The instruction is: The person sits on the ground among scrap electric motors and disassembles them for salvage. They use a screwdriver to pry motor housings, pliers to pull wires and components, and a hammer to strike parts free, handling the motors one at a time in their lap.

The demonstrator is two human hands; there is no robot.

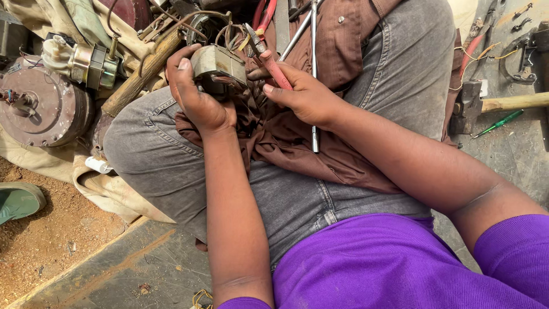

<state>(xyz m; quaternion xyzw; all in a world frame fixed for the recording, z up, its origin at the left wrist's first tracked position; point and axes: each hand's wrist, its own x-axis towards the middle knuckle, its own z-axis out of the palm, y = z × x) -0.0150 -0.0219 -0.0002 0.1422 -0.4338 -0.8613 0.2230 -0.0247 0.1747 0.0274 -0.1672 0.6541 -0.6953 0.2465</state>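
Observation:
My left hand (pixel 197 94) grips a small metal motor block (pixel 218 67) with loose wires (pixel 226 31) sprouting from its top, held above my lap. My right hand (pixel 303 94) holds red-handled pliers (pixel 269 57), whose jaws point at the wires on the block's upper right. A brown cloth (pixel 297 149) lies over my grey trousers (pixel 400 63) under both hands. A thin metal rod (pixel 314 74) rests on the cloth and passes behind my right hand.
A round rusty motor housing (pixel 40 106), a small motor (pixel 86 63) and a wooden handle (pixel 140 71) lie at the upper left. A hammer (pixel 497 103), a green screwdriver (pixel 498 123) and more tools sit at the right. Sawdust and a green shoe (pixel 20 200) are at the lower left.

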